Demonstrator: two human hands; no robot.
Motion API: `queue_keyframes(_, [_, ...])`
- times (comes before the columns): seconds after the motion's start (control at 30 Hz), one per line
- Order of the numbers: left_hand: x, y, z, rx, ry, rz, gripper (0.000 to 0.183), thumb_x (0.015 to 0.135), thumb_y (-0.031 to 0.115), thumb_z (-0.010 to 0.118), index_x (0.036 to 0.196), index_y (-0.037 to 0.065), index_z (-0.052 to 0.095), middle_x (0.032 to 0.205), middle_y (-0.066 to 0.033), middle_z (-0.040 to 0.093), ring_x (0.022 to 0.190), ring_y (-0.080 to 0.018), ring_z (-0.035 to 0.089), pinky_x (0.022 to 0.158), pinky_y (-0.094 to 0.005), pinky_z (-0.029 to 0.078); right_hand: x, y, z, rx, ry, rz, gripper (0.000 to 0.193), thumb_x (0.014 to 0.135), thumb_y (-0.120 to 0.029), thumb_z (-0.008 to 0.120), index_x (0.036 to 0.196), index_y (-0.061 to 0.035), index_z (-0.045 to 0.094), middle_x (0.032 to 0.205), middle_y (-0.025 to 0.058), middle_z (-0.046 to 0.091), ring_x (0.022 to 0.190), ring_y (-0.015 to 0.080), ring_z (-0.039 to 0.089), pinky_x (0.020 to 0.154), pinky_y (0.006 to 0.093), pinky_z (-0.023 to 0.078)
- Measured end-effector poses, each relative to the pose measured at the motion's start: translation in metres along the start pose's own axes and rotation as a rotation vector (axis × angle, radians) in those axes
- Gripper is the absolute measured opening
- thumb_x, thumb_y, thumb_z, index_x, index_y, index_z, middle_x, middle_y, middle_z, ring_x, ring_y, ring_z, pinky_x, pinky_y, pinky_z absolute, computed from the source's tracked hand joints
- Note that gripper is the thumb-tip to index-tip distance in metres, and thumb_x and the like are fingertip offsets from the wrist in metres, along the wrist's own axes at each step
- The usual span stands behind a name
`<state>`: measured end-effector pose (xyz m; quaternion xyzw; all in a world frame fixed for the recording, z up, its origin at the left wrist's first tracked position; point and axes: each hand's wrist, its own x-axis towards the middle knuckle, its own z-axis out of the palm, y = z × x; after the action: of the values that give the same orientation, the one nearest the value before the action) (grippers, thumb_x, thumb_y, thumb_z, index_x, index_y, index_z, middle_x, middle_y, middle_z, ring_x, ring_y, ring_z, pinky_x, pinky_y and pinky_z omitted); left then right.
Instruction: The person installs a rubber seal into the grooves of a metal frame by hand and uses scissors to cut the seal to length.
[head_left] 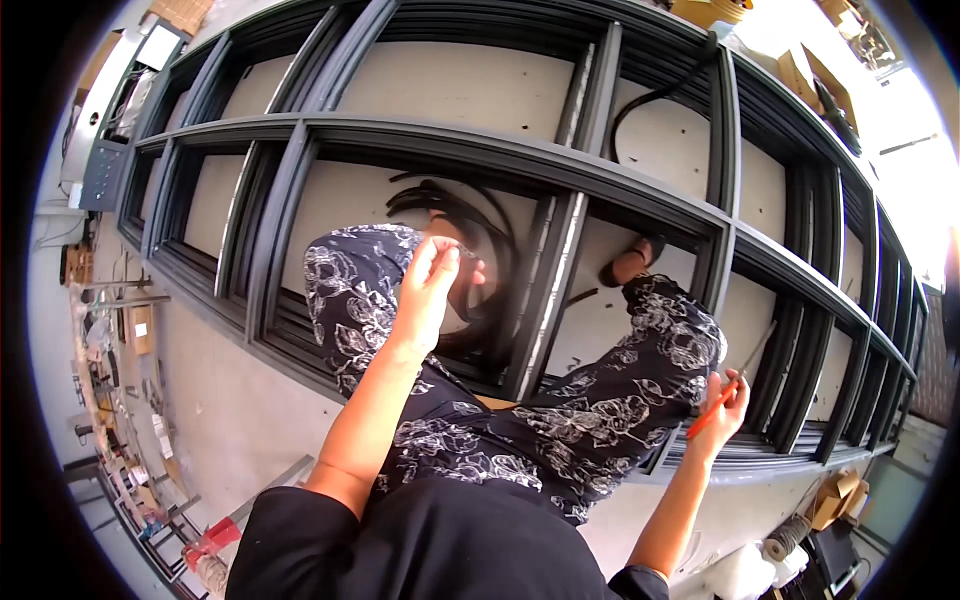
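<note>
My left hand (432,290) is raised over my left knee, thumb and fingertips pinched together. Whatever sits between them is too small to name. In my right hand (724,418), beside my right knee, is an orange-handled tool (712,408) with a thin metal shaft pointing up and away; its exact kind is unclear. Under and around me lies a large dark grey metal frame (520,150), split by bars into rectangular openings. Loose black rubber strip (495,215) is coiled in the opening by my left foot, partly hidden by my left hand and leg.
Another black strip (640,98) curves over the far bars. A yellow bucket (715,10) and a cardboard box (815,80) stand beyond the frame. Shelving with assorted items (130,430) runs along the left. A rope spool (785,538) and another carton (838,500) sit at lower right.
</note>
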<state>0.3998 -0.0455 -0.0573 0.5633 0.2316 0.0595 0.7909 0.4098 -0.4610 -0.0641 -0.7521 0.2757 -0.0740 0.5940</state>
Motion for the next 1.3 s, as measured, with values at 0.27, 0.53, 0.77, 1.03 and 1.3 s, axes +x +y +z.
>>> queue_keyframes(0.27, [0.009,0.007,-0.039,-0.026,0.110,0.082,0.014,0.102,0.018,0.049,0.105,0.005,0.052,0.094,-0.0099,0.066,0.083,-0.0158,0.065,0.081,-0.0294,0.052,-0.006,0.148,-0.112,-0.731,0.102,-0.046,0.033,0.085,-0.031,0.075,0.090,-0.0033,0.058,0.076,0.0068,0.063,0.067,0.0189,0.059,0.063,0.0333,0.048])
queue_keyframes(0.53, [0.030,-0.028,-0.028,0.053,0.079,-0.050,0.014,0.101,0.017,0.050,0.105,0.003,0.051,0.095,-0.0112,0.067,0.083,-0.0175,0.067,0.081,-0.0306,0.051,-0.105,0.152,-0.116,-1.319,-0.037,0.178,0.042,0.076,-0.037,0.075,0.105,-0.0136,0.055,0.087,0.0124,0.069,0.078,0.0346,0.067,0.066,0.0456,0.051])
queue_keyframes(0.77, [0.038,-0.067,-0.042,0.104,0.110,-0.173,0.012,0.101,0.015,0.048,0.104,0.004,0.052,0.094,-0.0106,0.066,0.081,-0.0177,0.067,0.079,-0.0311,0.052,-0.098,0.115,-0.119,-1.474,-0.247,0.308,0.069,0.066,-0.043,0.082,0.124,-0.0137,0.056,0.097,0.0141,0.070,0.088,0.0335,0.068,0.076,0.0433,0.054])
queue_keyframes(1.03, [0.041,-0.108,-0.057,0.213,0.209,-0.225,0.010,0.100,0.010,0.049,0.104,0.002,0.050,0.092,-0.0120,0.064,0.075,-0.0192,0.066,0.073,-0.0319,0.054,-0.050,0.032,-0.078,-1.227,-0.088,-0.351,0.035,0.081,-0.016,0.074,0.113,-0.0056,0.063,0.077,0.0077,0.062,0.067,0.0244,0.060,0.064,0.0373,0.049])
queue_keyframes(1.3, [0.048,-0.124,-0.056,0.156,0.217,-0.301,0.011,0.100,0.015,0.050,0.098,0.004,0.052,0.087,-0.0095,0.066,0.075,-0.0168,0.066,0.077,-0.0304,0.052,-0.051,-0.027,0.135,-0.720,-0.518,-0.828,0.022,0.082,-0.013,0.070,0.102,-0.0070,0.066,0.085,0.0091,0.066,0.084,0.0284,0.065,0.075,0.0378,0.052])
